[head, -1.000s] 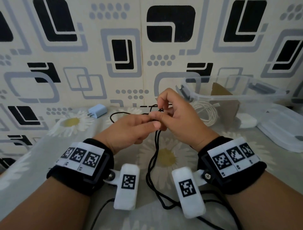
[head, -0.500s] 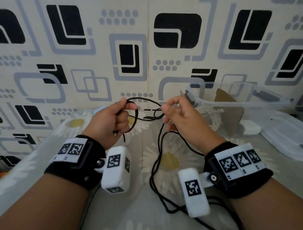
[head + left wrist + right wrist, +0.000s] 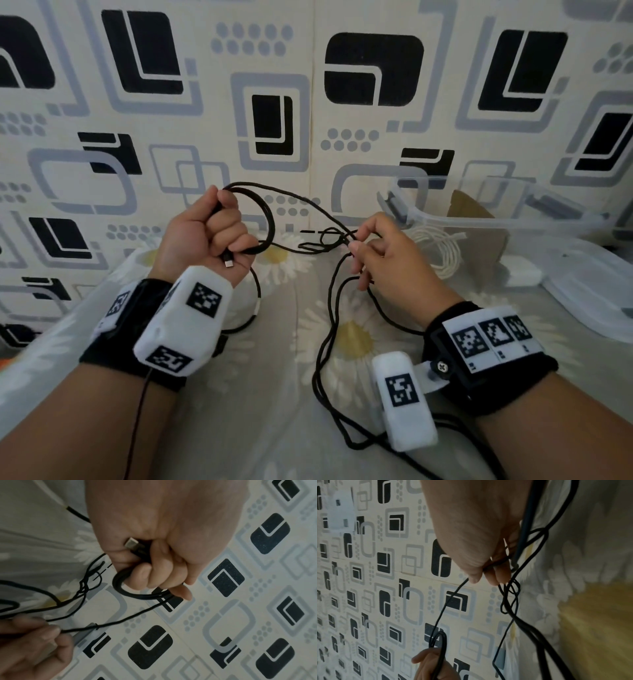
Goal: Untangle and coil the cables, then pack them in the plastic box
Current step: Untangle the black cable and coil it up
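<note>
A thin black cable point(image 3: 337, 301) trails across the flowered cloth between my wrists. My left hand point(image 3: 212, 236) is a fist around a small coil of it point(image 3: 137, 595), and the silver plug point(image 3: 131, 543) pokes out by the palm. My right hand point(image 3: 373, 253) pinches a strand between thumb and fingers point(image 3: 476, 577), next to a loose tangle point(image 3: 325, 240) hanging between the hands. The clear plastic box point(image 3: 513, 219) stands open at the right, with a coiled white cable point(image 3: 442, 246) inside it.
The box's clear lid point(image 3: 589, 284) lies at the far right on the cloth. A white charger block point(image 3: 520, 270) sits by the box. A patterned wall point(image 3: 308, 102) stands close behind the hands. A thin sensor wire point(image 3: 137, 421) runs down from my left wrist.
My hands have drawn apart. The left hand rose, turned palm-up and now grips a coil, and a strand stretches from it to the right hand's pinch.
</note>
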A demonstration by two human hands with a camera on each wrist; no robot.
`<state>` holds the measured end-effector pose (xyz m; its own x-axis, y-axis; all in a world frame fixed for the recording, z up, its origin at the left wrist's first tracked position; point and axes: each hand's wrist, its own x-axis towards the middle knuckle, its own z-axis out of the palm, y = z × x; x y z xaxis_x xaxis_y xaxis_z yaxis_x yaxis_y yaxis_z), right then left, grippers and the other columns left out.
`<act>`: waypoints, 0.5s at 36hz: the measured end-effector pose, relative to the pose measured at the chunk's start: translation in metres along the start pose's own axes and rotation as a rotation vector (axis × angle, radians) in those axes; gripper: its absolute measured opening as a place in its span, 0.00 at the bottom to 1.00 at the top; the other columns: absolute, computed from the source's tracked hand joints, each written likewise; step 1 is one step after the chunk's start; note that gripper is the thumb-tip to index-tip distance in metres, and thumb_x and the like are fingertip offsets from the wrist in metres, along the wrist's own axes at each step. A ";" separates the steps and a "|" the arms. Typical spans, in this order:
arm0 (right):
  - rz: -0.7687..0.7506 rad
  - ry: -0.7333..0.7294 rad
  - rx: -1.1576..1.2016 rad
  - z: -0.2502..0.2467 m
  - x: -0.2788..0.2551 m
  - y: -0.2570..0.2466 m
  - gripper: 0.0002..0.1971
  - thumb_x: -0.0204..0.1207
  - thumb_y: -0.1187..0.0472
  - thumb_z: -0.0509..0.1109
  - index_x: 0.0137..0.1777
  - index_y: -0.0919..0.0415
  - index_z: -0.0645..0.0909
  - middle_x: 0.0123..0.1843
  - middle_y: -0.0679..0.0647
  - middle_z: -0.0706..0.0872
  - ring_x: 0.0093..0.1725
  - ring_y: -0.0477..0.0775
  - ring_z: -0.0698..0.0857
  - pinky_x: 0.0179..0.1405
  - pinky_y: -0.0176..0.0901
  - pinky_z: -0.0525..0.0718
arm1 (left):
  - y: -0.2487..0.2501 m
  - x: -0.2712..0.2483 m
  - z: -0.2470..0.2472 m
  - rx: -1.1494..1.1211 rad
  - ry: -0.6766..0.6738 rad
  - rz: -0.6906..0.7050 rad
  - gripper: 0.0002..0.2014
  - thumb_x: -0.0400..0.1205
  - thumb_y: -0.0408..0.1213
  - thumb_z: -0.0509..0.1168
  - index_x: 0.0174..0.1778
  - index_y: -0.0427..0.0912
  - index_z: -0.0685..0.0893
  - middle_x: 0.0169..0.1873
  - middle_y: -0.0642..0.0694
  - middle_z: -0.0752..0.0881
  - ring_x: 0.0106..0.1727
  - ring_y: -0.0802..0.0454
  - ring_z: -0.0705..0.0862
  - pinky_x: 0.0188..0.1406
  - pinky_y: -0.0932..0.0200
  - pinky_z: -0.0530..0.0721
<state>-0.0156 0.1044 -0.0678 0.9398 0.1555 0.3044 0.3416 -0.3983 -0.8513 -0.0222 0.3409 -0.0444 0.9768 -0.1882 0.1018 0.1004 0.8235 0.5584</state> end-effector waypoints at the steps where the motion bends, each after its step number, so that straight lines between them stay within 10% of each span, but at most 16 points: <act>1: 0.001 0.005 -0.017 0.000 0.000 0.002 0.04 0.84 0.60 0.64 0.47 0.54 0.72 0.35 0.58 0.87 0.24 0.47 0.81 0.25 0.33 0.78 | 0.000 0.000 0.001 -0.014 -0.012 0.000 0.20 0.84 0.47 0.56 0.28 0.45 0.82 0.17 0.52 0.53 0.18 0.55 0.50 0.17 0.67 0.58; 18: -0.089 -0.375 -0.218 0.005 -0.008 -0.007 0.03 0.76 0.60 0.75 0.42 0.54 0.84 0.30 0.46 0.84 0.30 0.38 0.83 0.35 0.33 0.82 | -0.014 0.001 0.006 -0.002 0.073 0.093 0.14 0.83 0.46 0.58 0.36 0.44 0.80 0.17 0.53 0.59 0.16 0.56 0.58 0.22 0.69 0.63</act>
<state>-0.0259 0.1108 -0.0666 0.8515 0.4987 0.1622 0.4529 -0.5436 -0.7066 -0.0241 0.3263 -0.0473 0.9931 -0.0719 0.0931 0.0092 0.8365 0.5479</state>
